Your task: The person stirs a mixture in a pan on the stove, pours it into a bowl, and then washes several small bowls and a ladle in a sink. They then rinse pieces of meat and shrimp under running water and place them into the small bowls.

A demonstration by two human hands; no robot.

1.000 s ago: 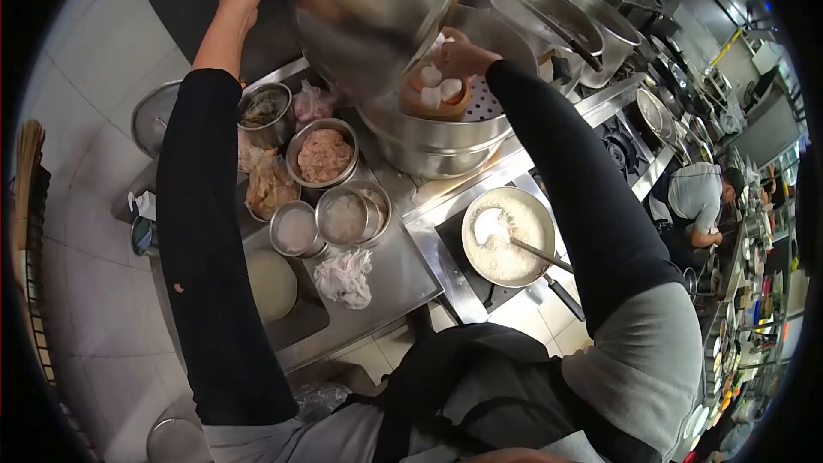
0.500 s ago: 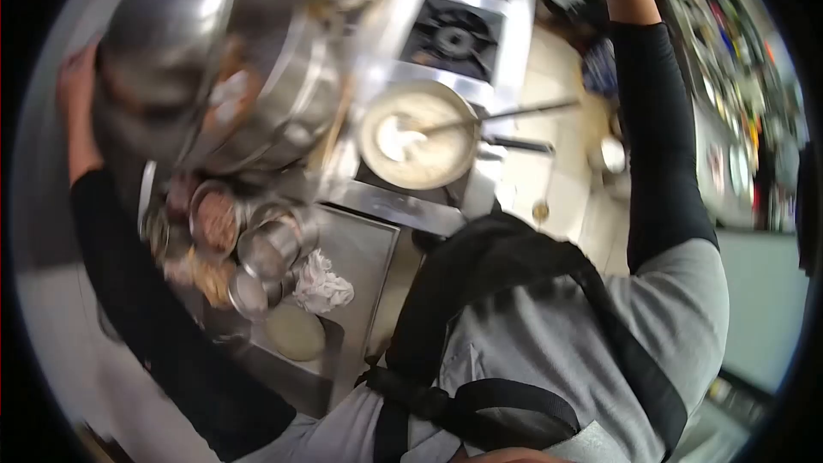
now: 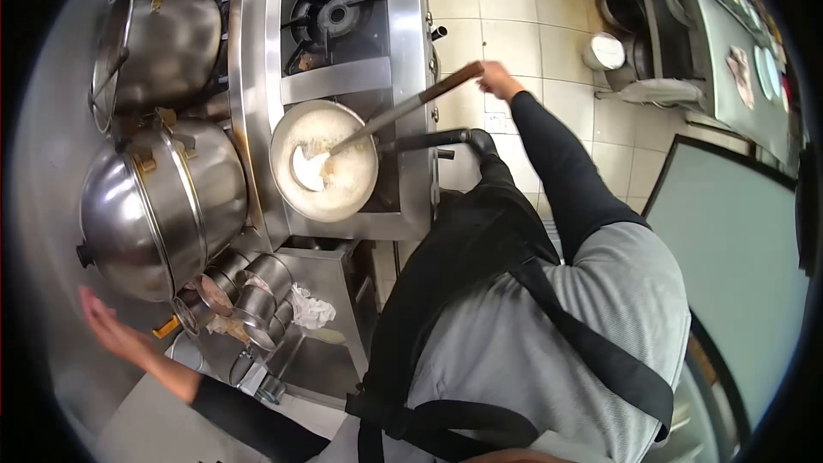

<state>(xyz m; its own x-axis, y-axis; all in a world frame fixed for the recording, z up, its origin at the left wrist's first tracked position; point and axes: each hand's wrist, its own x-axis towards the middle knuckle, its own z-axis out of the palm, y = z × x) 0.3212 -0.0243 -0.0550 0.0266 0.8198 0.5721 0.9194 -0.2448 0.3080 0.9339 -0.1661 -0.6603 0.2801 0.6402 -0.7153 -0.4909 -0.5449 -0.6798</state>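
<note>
My right hand (image 3: 497,80) is closed around the brown end of a long-handled ladle (image 3: 403,111). The ladle slants down into a pan (image 3: 370,178) of pale, bubbly liquid on the stove; a bright white patch by its tip may be its bowl. My left hand (image 3: 116,326) is open, fingers stretched out and holding nothing. It hovers just below a big steel pot (image 3: 210,180) covered by a shiny domed lid (image 3: 129,227), apart from both. The pan's dark handle (image 3: 424,141) points toward my body.
Several small steel containers (image 3: 266,274) with food stand below the big pot, beside a crumpled white cloth (image 3: 310,307). Another tall pot (image 3: 167,47) is at upper left. A burner (image 3: 337,15) lies beyond the pan. Across the tiled floor are a white bucket (image 3: 604,52) and a shelf unit (image 3: 651,17).
The domed lid, tilted up at my left hand before, now covers the pot, and that hand is off it. My right hand has come in from upper right and gripped the ladle.
</note>
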